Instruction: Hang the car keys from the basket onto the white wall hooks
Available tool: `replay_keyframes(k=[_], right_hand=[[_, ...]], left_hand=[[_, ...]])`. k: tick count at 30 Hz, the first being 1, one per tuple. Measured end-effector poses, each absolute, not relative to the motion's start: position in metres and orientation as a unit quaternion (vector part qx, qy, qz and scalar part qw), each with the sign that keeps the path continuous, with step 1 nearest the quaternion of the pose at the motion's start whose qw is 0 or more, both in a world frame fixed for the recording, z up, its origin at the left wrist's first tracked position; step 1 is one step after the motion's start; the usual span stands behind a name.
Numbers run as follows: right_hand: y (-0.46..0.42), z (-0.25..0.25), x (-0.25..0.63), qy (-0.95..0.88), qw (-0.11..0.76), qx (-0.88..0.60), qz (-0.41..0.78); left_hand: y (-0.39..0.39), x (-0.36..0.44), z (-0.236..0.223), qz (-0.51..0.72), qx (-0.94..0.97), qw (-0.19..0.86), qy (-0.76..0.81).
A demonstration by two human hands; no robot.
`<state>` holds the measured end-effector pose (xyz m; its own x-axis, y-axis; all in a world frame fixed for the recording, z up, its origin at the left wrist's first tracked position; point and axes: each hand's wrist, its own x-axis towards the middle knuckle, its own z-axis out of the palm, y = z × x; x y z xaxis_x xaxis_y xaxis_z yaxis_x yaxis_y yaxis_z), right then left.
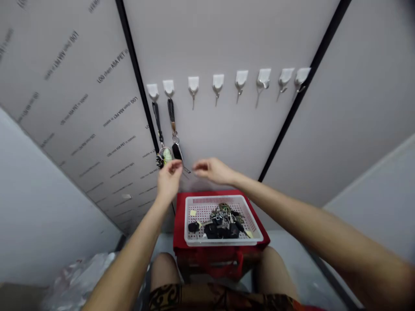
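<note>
My left hand (168,180) is raised in front of the hanging keys, its fingers loosely curled with a small gap to the thumb. Nothing shows in it. To its right, my right hand (214,170) is slightly blurred, fingers half bent and apart from the thumb, also without a visible object. Behind them, a key ring with a black strap and brown end (171,113) hangs from the second hook; its black key fob (177,151) dangles between the hands. A second dark strap (157,121) on the first hook carries a ring with a pale green charm (167,153), partly behind my left fingers.
Several white adhesive hooks (218,82) form a row on the grey wall panel. Below my hands, a white plastic basket (223,242) of keys and black fobs (222,229) rests on a red cloth-covered stand (180,224). Clear plastic bags (81,280) lie at lower left.
</note>
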<state>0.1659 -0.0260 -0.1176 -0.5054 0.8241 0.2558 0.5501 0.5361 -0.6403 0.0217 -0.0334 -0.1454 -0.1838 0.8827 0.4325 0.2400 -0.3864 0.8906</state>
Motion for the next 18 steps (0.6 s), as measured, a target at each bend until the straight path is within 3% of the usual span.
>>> replay_keyframes(k=[2, 6, 9, 15, 18], right_hand=[[-0.047, -0.158, 0.187, -0.853, 0.146, -0.413, 0.284], [-0.074, -0.217, 0.218, -0.867, 0.030, -0.450, 0.212], [-0.080, -0.236, 0.230, -0.862, 0.045, -0.473, 0.176], [-0.083, -0.237, 0.246, -0.816, 0.088, -0.520, 0.235], [-0.080, -0.227, 0.253, -0.808, 0.055, -0.518, 0.274]], left_hand=[[-0.053, 0.032, -0.177, 0.485, 0.648, 0.297, 0.507], [-0.081, 0.055, -0.232, 0.213, 0.778, 0.302, 0.509], [-0.087, 0.066, -0.252, 0.108, 0.807, 0.260, 0.519], [-0.083, 0.067, -0.256, 0.086, 0.811, 0.252, 0.520], [-0.083, 0.066, -0.255, 0.068, 0.819, 0.250, 0.512]])
